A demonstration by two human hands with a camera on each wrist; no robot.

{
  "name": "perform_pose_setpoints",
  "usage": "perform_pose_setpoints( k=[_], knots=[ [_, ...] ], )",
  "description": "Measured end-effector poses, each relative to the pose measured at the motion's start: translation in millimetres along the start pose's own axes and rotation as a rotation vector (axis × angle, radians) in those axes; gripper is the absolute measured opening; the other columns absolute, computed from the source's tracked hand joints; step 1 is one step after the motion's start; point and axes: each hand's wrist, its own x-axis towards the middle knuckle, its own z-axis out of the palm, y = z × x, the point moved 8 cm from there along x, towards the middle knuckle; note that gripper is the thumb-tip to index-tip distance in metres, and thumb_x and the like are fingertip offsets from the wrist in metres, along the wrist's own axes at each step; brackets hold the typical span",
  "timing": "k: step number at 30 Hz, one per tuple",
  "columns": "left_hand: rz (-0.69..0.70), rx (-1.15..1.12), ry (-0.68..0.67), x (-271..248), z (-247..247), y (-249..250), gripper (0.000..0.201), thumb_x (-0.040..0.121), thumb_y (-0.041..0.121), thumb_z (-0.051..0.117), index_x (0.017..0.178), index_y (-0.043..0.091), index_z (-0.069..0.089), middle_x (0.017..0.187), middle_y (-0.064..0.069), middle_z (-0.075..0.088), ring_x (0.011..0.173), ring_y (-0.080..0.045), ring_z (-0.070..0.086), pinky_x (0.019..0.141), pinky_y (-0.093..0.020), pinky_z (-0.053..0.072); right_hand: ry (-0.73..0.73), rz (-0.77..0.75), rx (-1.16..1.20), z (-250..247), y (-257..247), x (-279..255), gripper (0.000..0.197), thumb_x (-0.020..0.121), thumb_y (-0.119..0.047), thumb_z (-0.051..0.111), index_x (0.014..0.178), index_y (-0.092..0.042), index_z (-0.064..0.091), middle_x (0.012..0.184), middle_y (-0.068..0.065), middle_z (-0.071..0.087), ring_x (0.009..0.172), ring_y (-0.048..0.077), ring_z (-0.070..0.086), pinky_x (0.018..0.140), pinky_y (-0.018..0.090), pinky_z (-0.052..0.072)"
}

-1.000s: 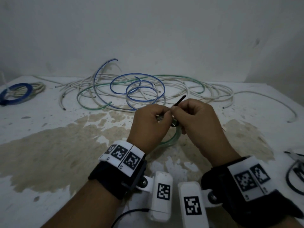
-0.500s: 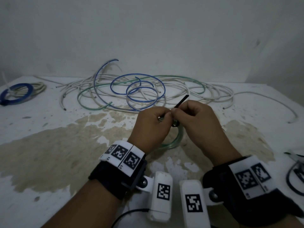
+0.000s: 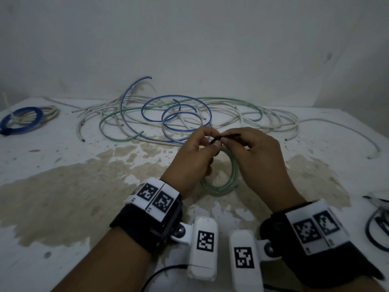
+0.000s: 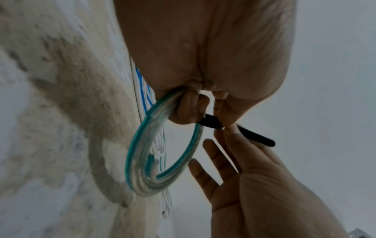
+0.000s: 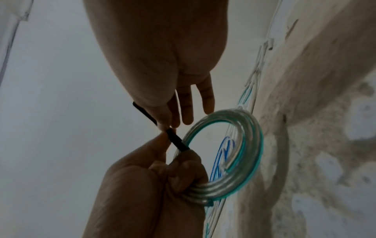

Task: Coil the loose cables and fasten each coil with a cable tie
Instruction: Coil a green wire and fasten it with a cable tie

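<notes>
The left hand (image 3: 193, 157) grips a small coil (image 3: 229, 175) of green-striped clear cable, its curled fingers (image 5: 183, 167) closed round the top of the bundled turns, so that the coil hangs below the fist, above the stained white table (image 3: 63, 197). A black cable tie (image 4: 211, 122) is looped round the coil at the gripped point; the left thumb and forefinger pinch it close to the coil. The right hand (image 3: 259, 157) pinches the free tail of the tie between thumb and forefinger, just beside the left fingertips, while its other three fingers (image 4: 205, 170) extend straight and hold nothing. The tail end projects beyond the right-hand pinch, away from the coil. Whether the tie is locked through its head cannot be determined, because the fingers cover that point. Behind the hands, a loose tangle of white, blue and green cables (image 3: 179, 119) lies spread across the far part of the table. At the far left edge lie a blue coil (image 3: 21, 121) and a pale coil (image 3: 50, 110), touching each other. At the right edge, dark cables (image 3: 376, 228) are partly in view.
</notes>
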Motion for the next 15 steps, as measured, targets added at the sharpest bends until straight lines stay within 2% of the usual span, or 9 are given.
perform_pose_setpoints(
  k=[3, 5, 8, 10, 13, 15],
  knots=[
    [0.052, 0.142, 0.051, 0.4, -4.5, 1.5, 0.006, 0.093, 0.026, 0.056, 0.091, 0.032, 0.058, 0.098, -0.015, 0.050, 0.050, -0.003, 0.040, 0.051, -0.024, 0.033, 0.014, -0.084, -0.030, -1.5, -7.2, -0.8, 0.024, 0.085, -0.006, 0.063, 0.089, -0.029, 0.067, 0.082, -0.013, 0.065, 0.084, 0.000, 0.059, 0.078, 0.007, 0.040],
    [0.112, 0.229, 0.062, -1.5, -4.2, 6.2, 0.008, 0.089, 0.032, 0.057, 0.095, 0.038, 0.057, 0.103, -0.017, 0.055, 0.058, -0.003, 0.042, 0.056, -0.026, 0.033, 0.015, -0.111, -0.025, -2.0, -10.0, -0.6, 0.024, 0.085, -0.004, 0.061, 0.093, -0.024, 0.070, 0.083, -0.007, 0.066, 0.085, 0.000, 0.058, 0.077, 0.004, 0.038],
    [0.177, 0.246, 0.088, -1.9, -4.8, 9.6, 0.019, 0.092, 0.019, 0.058, 0.096, 0.037, 0.057, 0.099, -0.008, 0.052, 0.063, -0.003, 0.040, 0.058, -0.023, 0.033, 0.020, -0.139, -0.040, -3.6, -13.6, 0.2, 0.020, 0.086, -0.005, 0.059, 0.094, -0.017, 0.073, 0.084, -0.004, 0.066, 0.084, 0.001, 0.058, 0.075, 0.004, 0.037],
    [0.200, 0.230, 0.118, -1.9, -6.7, 11.3, 0.019, 0.091, 0.015, 0.060, 0.093, 0.034, 0.059, 0.098, -0.002, 0.048, 0.065, -0.003, 0.040, 0.057, -0.020, 0.033, 0.022, -0.150, -0.040, -5.0, -15.4, 0.0, 0.019, 0.086, -0.007, 0.059, 0.094, -0.017, 0.073, 0.084, -0.004, 0.068, 0.083, 0.003, 0.059, 0.075, 0.007, 0.039],
    [0.208, 0.193, 0.138, -3.7, -6.0, 13.5, 0.016, 0.090, 0.011, 0.059, 0.088, 0.027, 0.059, 0.097, -0.003, 0.047, 0.063, -0.006, 0.039, 0.050, -0.010, 0.033, 0.020, -0.150, -0.037, -4.4, -14.5, -0.6, 0.018, 0.086, -0.009, 0.060, 0.094, -0.017, 0.073, 0.084, -0.004, 0.067, 0.083, 0.003, 0.059, 0.076, 0.007, 0.040],
    [0.200, 0.192, 0.145, -3.9, -6.6, 13.6, 0.019, 0.090, 0.007, 0.058, 0.082, 0.025, 0.057, 0.096, -0.004, 0.050, 0.059, -0.006, 0.039, 0.047, -0.009, 0.033, 0.001, -0.177, -0.085, -0.9, -16.3, -0.2, 0.015, 0.085, -0.009, 0.060, 0.091, -0.013, 0.073, 0.084, -0.002, 0.066, 0.082, 0.004, 0.057, 0.075, 0.006, 0.038]
  ],
)
